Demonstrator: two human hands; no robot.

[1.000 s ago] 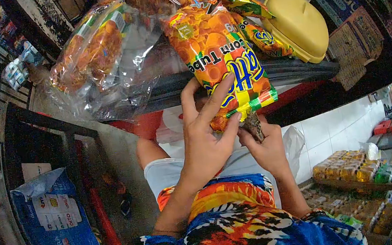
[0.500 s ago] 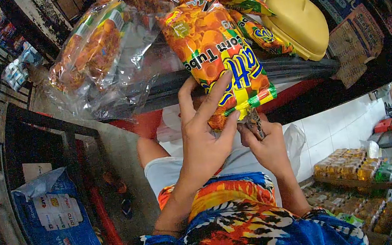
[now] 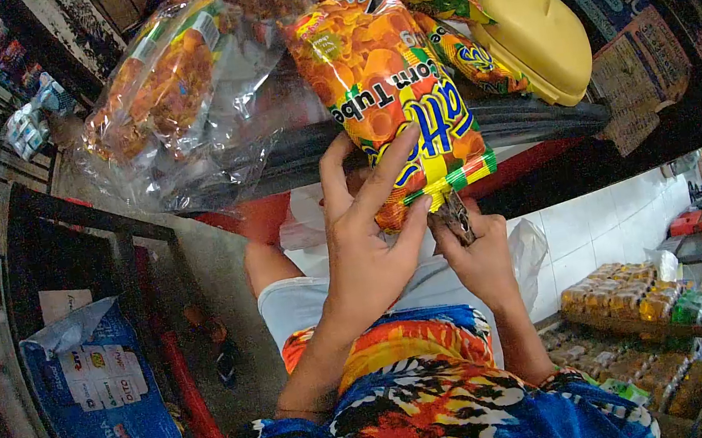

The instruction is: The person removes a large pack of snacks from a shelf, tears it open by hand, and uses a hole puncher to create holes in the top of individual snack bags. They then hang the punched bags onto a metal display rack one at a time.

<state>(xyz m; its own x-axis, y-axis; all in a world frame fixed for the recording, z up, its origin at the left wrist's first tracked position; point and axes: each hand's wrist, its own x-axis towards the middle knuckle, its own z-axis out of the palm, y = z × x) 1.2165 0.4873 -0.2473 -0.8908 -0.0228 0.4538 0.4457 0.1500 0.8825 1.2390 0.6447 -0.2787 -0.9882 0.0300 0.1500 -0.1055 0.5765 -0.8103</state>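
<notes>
A bag of corn snacks (image 3: 387, 90), orange with green and yellow edges, lies upside down to me with its upper part over the dark table edge. My left hand (image 3: 366, 235) grips its near left corner, two fingers on the front and the thumb by the bottom seal. Below that seal, my right hand (image 3: 480, 259) is closed around a small plier-like metal tool (image 3: 455, 219). The tool's upper end meets the bag's edge; whether its jaws clamp the seal is hard to make out. Two similar snack bags (image 3: 476, 61) lie just beyond, beside a yellow plastic container (image 3: 536, 39).
Clear plastic packaging with more orange snack bags (image 3: 173, 83) covers the table's left side. Printed papers (image 3: 646, 69) hang at the right. Bottles (image 3: 618, 295) fill a low shelf at lower right. A blue printed sheet (image 3: 110, 410) stands at lower left.
My right hand has shifted slightly and the metal tool has turned, its end now up against the bag's bottom seal. My left hand keeps its grip on the bag.
</notes>
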